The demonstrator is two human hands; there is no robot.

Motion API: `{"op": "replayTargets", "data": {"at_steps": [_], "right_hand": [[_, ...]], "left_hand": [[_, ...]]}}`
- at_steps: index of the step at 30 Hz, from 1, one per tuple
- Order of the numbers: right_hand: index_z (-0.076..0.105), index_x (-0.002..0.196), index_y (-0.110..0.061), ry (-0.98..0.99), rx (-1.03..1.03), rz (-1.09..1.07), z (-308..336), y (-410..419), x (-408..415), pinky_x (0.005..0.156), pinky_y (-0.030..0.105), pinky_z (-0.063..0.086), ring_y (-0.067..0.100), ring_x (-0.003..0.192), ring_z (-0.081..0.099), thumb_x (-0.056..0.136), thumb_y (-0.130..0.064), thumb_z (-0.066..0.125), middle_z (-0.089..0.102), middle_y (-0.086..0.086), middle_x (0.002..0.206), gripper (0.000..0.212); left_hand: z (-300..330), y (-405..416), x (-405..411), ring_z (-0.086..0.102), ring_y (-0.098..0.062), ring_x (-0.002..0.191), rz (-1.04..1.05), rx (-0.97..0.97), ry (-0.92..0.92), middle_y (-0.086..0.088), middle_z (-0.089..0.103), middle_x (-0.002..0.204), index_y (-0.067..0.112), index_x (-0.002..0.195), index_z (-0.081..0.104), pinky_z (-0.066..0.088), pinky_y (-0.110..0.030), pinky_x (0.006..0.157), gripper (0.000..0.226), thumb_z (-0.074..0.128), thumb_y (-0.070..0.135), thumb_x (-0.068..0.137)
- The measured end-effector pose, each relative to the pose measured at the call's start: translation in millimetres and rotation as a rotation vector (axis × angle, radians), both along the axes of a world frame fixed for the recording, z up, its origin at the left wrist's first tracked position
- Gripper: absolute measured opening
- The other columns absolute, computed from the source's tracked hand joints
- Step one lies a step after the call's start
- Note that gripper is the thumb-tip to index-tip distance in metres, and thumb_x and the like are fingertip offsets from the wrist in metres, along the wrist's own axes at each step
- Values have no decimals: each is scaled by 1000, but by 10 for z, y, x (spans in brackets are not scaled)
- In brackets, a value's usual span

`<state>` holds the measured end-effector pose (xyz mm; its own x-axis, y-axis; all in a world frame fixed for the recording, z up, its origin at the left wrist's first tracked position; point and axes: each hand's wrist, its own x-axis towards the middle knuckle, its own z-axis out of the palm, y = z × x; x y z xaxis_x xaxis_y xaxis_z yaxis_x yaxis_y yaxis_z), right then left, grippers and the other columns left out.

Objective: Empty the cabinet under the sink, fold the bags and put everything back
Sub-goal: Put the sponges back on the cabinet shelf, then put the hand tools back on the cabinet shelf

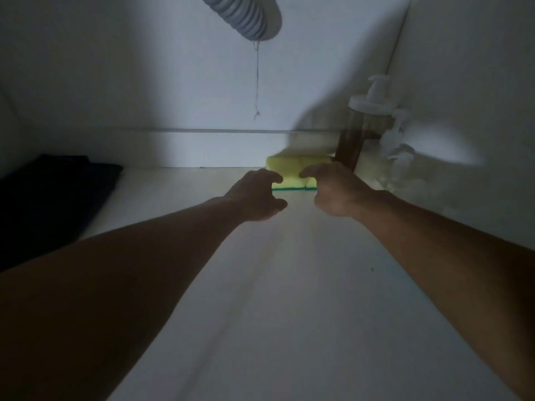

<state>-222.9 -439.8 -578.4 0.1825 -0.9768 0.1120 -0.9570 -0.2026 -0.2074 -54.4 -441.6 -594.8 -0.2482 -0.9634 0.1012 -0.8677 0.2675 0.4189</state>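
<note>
Cabinet floor (289,285): two sponges (292,172), two hands.

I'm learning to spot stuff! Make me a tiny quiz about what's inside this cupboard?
1. True or false: the yellow sponges lie against the back wall.
2. What lies on the cabinet floor at far left: A) a red bucket, B) a dark folded cloth, C) a plate?
3. Fill in: the pump bottle stands to the ___ of the sponges.

Key: 1 true. 2 B. 3 right. Bonus: the left hand and right hand both reach toward the sponges.
</note>
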Motion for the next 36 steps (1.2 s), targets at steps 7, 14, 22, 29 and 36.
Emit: {"op": "replayTargets", "data": {"at_steps": [7, 14, 22, 29, 36], "right_hand": [[68, 117, -13, -133, -83, 184, 275, 1235, 827, 102, 30, 44, 22, 112, 61, 85, -2, 55, 67, 2, 120, 36], [72, 85, -23, -130, 356, 265, 528, 2560, 1937, 60, 27, 59, 17, 66, 72, 80, -33, 59, 72, -2, 83, 17], [55, 116, 0, -51, 984, 222, -149, 3253, 2745, 55, 34, 54, 33, 89, 64, 97, -4, 40, 61, 18, 110, 25], [44, 139, -11, -24, 1100, 275, -1110, 3995, 3127, 70, 41, 62, 25, 88, 73, 93, -13, 55, 62, 17, 116, 47], [4, 152, -11, -102, 899, 198, -1836, 4630, 3313, 50, 29, 57, 26, 93, 61, 81, -23, 70, 48, 8, 131, 97]], "left_hand": [[322, 1349, 841, 42, -14, 129, -16, 8, -18, 3, 49, 139, 26, 124, 59, 32, -27, 104, 43, 66, 40, 84], [346, 2797, 1783, 62, -14, 98, 3, 19, 9, 6, 70, 99, 21, 94, 72, 50, -33, 89, 23, 70, 37, 77], [-350, 3983, 2885, 62, -21, 101, 324, 209, -114, 2, 67, 110, 28, 97, 67, 50, -35, 91, 24, 58, 17, 78], [-1066, 4632, 3248, 53, -26, 120, 370, 465, -319, -3, 54, 131, 29, 142, 32, 45, -39, 99, 57, 54, 34, 89], [-1563, 4980, 3189, 65, -24, 84, 372, 549, -138, -13, 63, 111, 43, 146, -16, 58, -36, 71, 116, 70, 9, 77]]}}
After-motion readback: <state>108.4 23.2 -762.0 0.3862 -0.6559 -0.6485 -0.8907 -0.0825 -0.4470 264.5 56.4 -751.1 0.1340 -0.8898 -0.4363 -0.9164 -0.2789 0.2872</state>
